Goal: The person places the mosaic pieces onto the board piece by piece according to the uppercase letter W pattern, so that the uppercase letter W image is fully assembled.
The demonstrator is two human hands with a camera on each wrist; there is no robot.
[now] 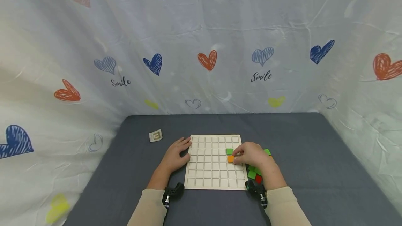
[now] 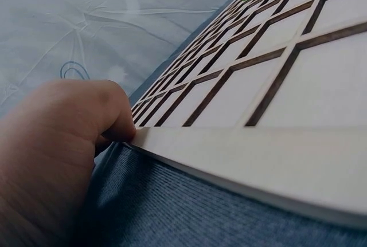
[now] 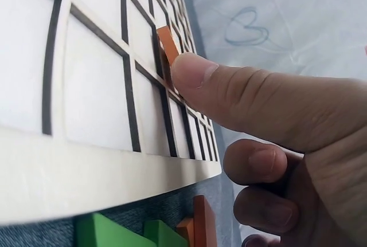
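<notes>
A pale wooden board point(image 1: 207, 186) with a grid of square cells lies flat on the table. My left hand point(image 1: 176, 155) rests at its left side, thumb and fingertips at the edge, the fingers spread and fairly straight. Over the right part of the board, my right hand point(image 1: 251, 154) pinches an orange square tile point(image 1: 230, 159). In the right wrist view the orange tile point(image 3: 167, 43) stands tilted against the grid, the thumb pressed to it; the index finger is hidden behind the thumb. Just beyond it, a green tile point(image 1: 229, 151) sits on the board.
Beside the board's right edge, partly beneath my right forearm, lie loose green tiles point(image 1: 252, 174), a red tile point(image 1: 258, 179) and some orange. A small printed paper point(image 1: 155, 135) lies at the back left of the dark table point(image 1: 298, 142). A white heart-patterned curtain point(image 1: 232, 90) surrounds the table.
</notes>
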